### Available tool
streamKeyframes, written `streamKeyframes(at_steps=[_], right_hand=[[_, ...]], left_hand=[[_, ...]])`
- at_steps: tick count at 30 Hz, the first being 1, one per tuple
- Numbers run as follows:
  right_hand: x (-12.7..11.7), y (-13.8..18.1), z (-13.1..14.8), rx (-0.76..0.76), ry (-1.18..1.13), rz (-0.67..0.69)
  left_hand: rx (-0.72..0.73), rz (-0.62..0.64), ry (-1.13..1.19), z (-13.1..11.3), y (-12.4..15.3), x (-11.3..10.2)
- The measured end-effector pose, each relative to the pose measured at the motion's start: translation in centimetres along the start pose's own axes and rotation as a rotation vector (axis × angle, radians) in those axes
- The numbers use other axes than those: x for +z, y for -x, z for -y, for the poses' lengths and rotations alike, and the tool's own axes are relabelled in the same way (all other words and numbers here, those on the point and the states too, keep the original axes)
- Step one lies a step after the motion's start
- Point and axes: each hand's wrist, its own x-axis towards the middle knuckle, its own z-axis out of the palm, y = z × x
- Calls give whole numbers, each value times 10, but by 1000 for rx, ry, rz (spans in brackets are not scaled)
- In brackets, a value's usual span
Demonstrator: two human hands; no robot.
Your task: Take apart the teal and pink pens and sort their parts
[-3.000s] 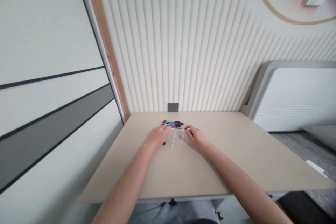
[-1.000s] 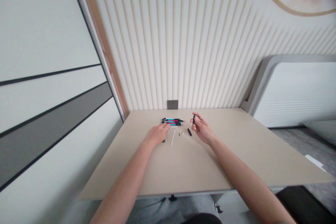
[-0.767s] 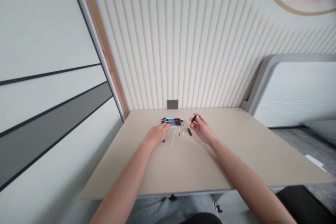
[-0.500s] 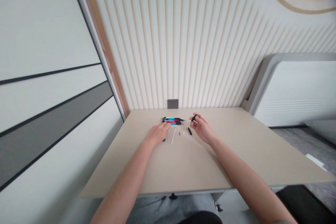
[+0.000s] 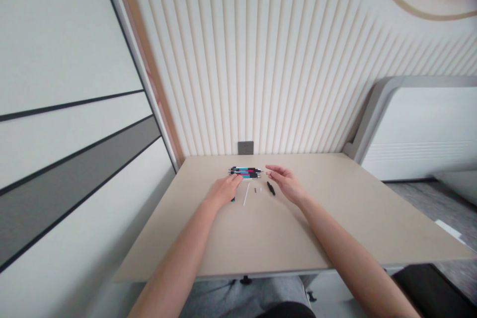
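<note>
My left hand [image 5: 224, 190] lies palm-down on the table, fingers stretched toward several pens [image 5: 248, 169] with black, blue and red parts. A dark piece with a bit of blue [image 5: 233, 199] peeks out beneath this hand; the rest of it is hidden. Over the table to the right, my right hand [image 5: 286, 184] is open, its fingers apart and nothing visible in them. Just left of it lie black pen parts [image 5: 271, 188], close together. A thin white pen refill [image 5: 246, 194], a small spring-like grey piece [image 5: 255, 190] and a tiny pale piece [image 5: 261, 189] lie between my hands.
The beige table [image 5: 283, 238] stands against a ribbed wall with a dark socket [image 5: 245, 147] just above its back edge. White cabinet panels [image 5: 74, 169] rise on the left. A pale headboard [image 5: 417, 124] is at the right, and a black object [image 5: 432, 288] lies low right.
The black piece that was in my right fingers now appears on the table beside the other black part. My right hand has opened and shifted slightly; my left hand has stayed put.
</note>
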Motion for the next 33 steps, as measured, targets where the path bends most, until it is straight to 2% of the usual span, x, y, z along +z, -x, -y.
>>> streamKeyframes(at_steps=[3, 6, 9, 11, 14, 19, 25, 33], right_hand=[[-10, -4, -11, -53, 217, -43], [-17, -4, -19, -109, 537, -80], [-19, -3, -20, -189, 836, -61], [-20, -2, -17, -252, 950, -35], [-24, -3, -11, -298, 1056, -3], [-32, -1, -4, -290, 1233, 59], [-26, 3, -7, -264, 1456, 159], [-14, 5, -8, -266, 1457, 267]], left_hand=[[-3, 8, 4, 1, 0, 0], [2, 4, 1, 1, 0, 1], [12, -3, 0, 1, 0, 2], [14, -5, 1, 1, 0, 2], [0, 7, -5, 0, 0, 2], [2, 7, -12, 2, 0, 4], [8, -7, 1, 3, 0, 5], [24, -17, -16, 3, 1, 3]])
